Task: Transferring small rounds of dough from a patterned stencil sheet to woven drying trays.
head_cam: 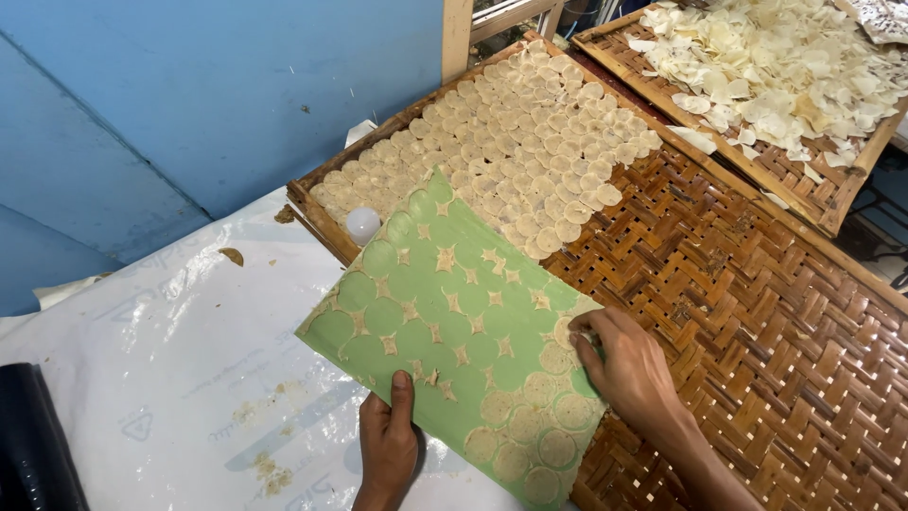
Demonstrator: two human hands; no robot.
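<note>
Left hand (388, 445): closed on the near edge of the green sheet (445, 322), thumb lying flat on top, remaining fingers hidden beneath.

Right hand (629, 369): on the sheet's right edge, fingers curled, fingertips (579, 331) pinching or lifting one pale dough round (566, 333); whether the round is free of the sheet cannot be told.

Green sheet: flat, smooth, roughly square, turned corner-on. Its far corner overlaps the near rim of the woven tray; its near portion lies over the tabletop. Upper area shows bare circular patches with small star-shaped dough scraps (445, 258) between them; lower right corner carries a cluster of thin round discs (530, 426), touching edge to edge.

Woven tray (757, 312): brown split bamboo, basket-weave surface, framed by a wooden rim. Far left portion is covered by laid-out rounds (530, 142), beige, thin, overlapping in close rows. Near right portion is bare weave, giving open room just beside the right hand.

White ball (363, 225): small, smooth, sitting at the tray's left rim, just beside the sheet's far corner.

Second tray (823, 203): same weave, at upper right, edge to edge with the first; heaped with curled, pale cream chips (776, 66), loose and irregular.

Tabletop (170, 360): covered with glossy white plastic film, faintly printed, with scattered dough crumbs (270, 473); wide free area left of the left hand.

Black object (33, 445): at the lower left edge, only partly in view.

Blue wall (189, 104): matte, behind the tabletop.
</note>
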